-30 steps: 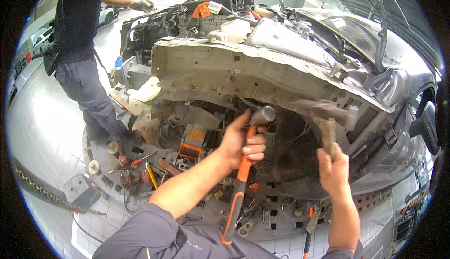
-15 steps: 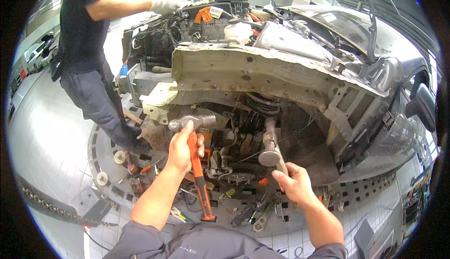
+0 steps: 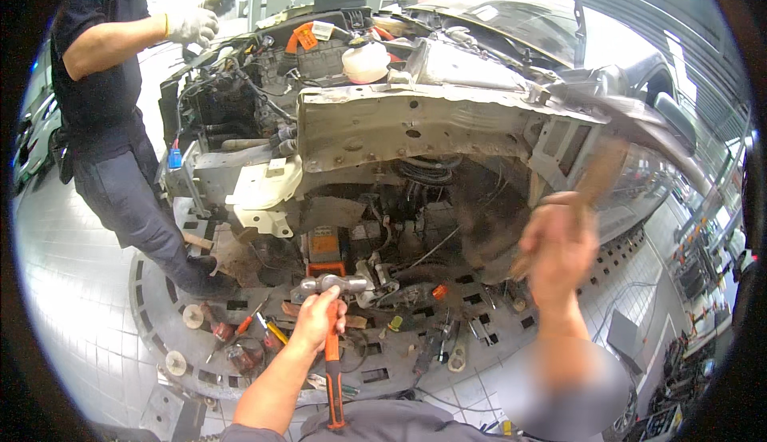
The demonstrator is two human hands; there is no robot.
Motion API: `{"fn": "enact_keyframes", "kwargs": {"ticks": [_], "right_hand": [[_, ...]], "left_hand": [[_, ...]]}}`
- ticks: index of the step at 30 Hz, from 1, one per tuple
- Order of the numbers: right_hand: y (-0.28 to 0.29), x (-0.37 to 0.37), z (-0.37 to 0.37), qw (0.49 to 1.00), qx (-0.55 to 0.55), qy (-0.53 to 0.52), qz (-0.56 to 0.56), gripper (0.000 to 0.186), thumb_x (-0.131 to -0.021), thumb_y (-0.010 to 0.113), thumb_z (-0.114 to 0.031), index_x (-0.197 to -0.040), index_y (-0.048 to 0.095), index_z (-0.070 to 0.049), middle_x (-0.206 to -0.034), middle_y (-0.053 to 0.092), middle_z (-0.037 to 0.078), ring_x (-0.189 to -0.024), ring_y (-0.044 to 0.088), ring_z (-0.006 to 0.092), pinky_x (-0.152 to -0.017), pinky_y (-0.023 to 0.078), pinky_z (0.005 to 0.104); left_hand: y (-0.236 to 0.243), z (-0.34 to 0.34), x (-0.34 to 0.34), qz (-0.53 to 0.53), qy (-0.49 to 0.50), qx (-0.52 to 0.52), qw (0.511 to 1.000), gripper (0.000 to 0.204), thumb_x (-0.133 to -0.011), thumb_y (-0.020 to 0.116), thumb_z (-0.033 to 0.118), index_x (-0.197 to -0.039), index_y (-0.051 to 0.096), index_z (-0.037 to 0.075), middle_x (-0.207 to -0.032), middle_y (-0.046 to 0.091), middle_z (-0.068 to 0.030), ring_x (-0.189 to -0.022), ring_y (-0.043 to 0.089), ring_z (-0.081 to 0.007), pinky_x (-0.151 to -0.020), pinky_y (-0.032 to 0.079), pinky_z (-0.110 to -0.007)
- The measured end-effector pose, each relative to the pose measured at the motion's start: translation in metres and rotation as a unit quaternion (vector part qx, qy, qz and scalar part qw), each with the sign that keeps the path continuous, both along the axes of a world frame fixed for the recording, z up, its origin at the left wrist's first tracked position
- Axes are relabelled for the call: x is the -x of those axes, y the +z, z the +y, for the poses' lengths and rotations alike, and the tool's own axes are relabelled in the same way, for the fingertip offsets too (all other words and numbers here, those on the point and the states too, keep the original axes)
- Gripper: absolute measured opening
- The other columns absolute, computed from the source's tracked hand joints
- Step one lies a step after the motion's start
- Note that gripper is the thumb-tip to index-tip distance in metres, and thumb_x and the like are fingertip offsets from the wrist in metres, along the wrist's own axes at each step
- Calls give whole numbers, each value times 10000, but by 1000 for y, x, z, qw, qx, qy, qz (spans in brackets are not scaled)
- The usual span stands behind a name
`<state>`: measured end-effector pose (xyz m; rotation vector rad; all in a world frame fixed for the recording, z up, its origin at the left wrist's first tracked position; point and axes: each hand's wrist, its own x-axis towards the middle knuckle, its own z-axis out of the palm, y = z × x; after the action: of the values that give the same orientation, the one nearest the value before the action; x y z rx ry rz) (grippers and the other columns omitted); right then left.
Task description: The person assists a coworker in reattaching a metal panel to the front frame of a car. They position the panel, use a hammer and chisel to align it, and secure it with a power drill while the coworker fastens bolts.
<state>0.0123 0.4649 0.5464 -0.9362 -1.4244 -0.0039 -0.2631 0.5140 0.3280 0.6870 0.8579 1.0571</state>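
My left hand (image 3: 313,324) is closed just below the steel head of a ball-peen hammer (image 3: 333,374). This hammer's orange and black handle hangs down toward my lap. My right hand (image 3: 562,242), smeared by motion, is raised at the right and wraps round the wooden handle of a second hammer (image 3: 603,170). The second hammer slants up and to the right, its head too blurred to make out. Facing me is a stripped car front with a bare, dented inner fender panel (image 3: 415,126). Neither hammer visibly touches the panel.
A co-worker (image 3: 104,122) with a gloved hand (image 3: 192,26) stands at the far left of the car. Several tools, including a red-handled screwdriver (image 3: 244,324), lie on the slotted metal platform (image 3: 148,306). A cream bracket (image 3: 268,186) sticks out at the panel's left end.
My right hand has swung the wooden-handled hammer up and to the right. The orange-handled hammer sits lower in view with my left hand. The whole view has shifted.
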Motion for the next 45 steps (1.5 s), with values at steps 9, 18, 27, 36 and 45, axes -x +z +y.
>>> {"fn": "enact_keyframes", "kwargs": {"ticks": [9, 18, 27, 36, 45], "right_hand": [[-43, 16, 22, 936, 186, -253, -157, 276, -954, 553, -305, -918, 531, -33, -616, 535, 118, -588, 588, 245, -567, 479, 394], [-31, 31, 16, 950, 225, -169, -134, 216, -950, 567, -241, -927, 531, -29, -694, 592, 108, -608, 584, 143, -565, 476, 312], [-35, 25, 20, 977, 32, -200, -64, 200, -971, 509, -234, -890, 523, -52, -595, 494, -1, -500, 480, 105, -463, 392, 278], [-44, -22, 30, 959, 187, -193, -93, 332, -959, 531, -348, -840, 518, -38, -586, 495, 24, -485, 489, 95, -465, 397, 260], [-197, -63, -79, 942, 336, 5, 15, 162, -922, 484, -201, -835, 526, -71, -573, 479, 22, -481, 465, 124, -479, 407, 280]], "left_hand": [[-3, -10, 22, -18, -30, -9, 999, 321, -912, 553, 319, -773, 529, 31, -656, 546, -65, -475, 522, -164, -453, 423, -308], [-20, -27, 38, -16, -33, 3, 999, 305, -917, 543, 318, -785, 519, 43, -669, 547, -65, -482, 519, -163, -471, 430, -313], [-43, -47, 80, -46, 73, 50, 995, 254, -898, 588, 305, -867, 493, 71, -724, 578, -68, -541, 559, -167, -484, 464, -311], [-172, -41, 114, 0, 147, 117, 982, 166, -848, 535, 193, -793, 540, 36, -626, 543, -67, -491, 536, -183, -433, 450, -327], [-357, -134, 139, 215, 43, 357, 908, 125, -775, 514, 85, -704, 589, 15, -537, 529, -92, -452, 540, -198, -380, 400, -353]]}}
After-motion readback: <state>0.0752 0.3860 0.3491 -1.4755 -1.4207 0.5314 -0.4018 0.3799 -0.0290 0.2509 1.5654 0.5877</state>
